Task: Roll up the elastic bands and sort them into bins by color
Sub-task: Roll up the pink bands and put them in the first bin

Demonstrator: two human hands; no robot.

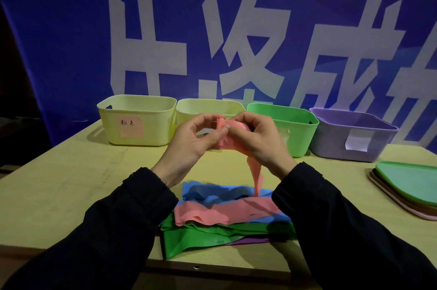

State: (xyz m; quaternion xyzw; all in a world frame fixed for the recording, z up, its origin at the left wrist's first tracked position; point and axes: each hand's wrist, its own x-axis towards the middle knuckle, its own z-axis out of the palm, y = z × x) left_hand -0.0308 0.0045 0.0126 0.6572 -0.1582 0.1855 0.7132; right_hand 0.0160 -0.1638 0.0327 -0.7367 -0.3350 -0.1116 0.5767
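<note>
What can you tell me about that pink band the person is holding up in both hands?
The pink band is a thin, flat, stretchy-looking strip, matte salmon pink. Its upper end is bunched into a partly wound roll between the left hand and the right hand, whose fingers pinch it above the table, in front of the bins. The loose tail hangs down, narrowing, and reaches the pile of bands below. Whether it joins the pink piece lying there cannot be told.

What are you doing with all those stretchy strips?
A person's left hand and right hand are rolling up a pink band, its tail hanging down to the pile of bands on the table. Four bins wait behind; the left yellow bin has a pink label.
</note>
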